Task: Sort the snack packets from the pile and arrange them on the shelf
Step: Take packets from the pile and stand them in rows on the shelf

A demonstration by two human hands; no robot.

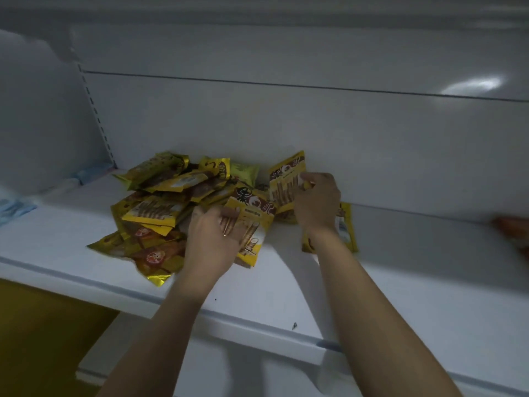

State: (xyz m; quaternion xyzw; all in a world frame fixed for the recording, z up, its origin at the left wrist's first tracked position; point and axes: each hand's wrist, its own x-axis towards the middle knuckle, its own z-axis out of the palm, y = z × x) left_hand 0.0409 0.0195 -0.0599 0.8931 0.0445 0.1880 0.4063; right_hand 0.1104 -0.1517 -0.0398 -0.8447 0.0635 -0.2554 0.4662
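1. The right hand (pixel 317 202) pinches the upright packet (pixel 284 183) by its right edge with its fingers.
2. The left hand (pixel 211 242) grips the flat packet (pixel 252 224), fingers curled and thumb on top.
3. The pile (pixel 160 202) lies on the shelf (pixel 406 285), just left of those fingers.

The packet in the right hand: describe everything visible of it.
The packet is a flat, glossy pouch, yellow with a dark brown band on top and pictured wafer sticks on its face. It is held upright, slightly tilted, at the pile's right end near the shelf's back wall. The right hand pinches its right edge. Its lower left corner is hidden behind another packet; the print is too blurred to read.
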